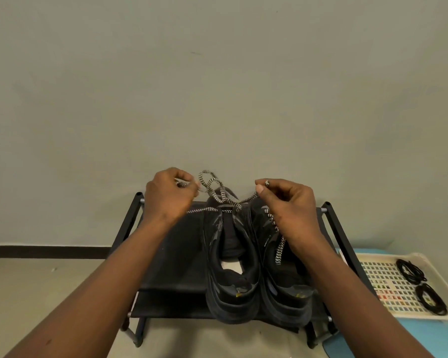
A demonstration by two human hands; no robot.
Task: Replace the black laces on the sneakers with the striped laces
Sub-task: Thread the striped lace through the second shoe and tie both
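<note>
Two black sneakers stand side by side on a black shoe rack [171, 254], heels toward me: the left sneaker [230, 267] and the right sneaker [282, 275]. A black-and-white striped lace [212, 187] runs through the left sneaker's front eyelets and loops up between my hands. My left hand [166, 197] pinches one end of it above the toe. My right hand [287, 205] pinches the other end. Another striped lace [279, 249] hangs along the right sneaker's side, partly behind my right wrist.
A white perforated tray [388, 282] lies on a blue mat [429, 339] at the right, holding two coiled black laces [422, 285]. A plain wall stands just behind the rack. Beige floor [49, 293] spreads out to the left.
</note>
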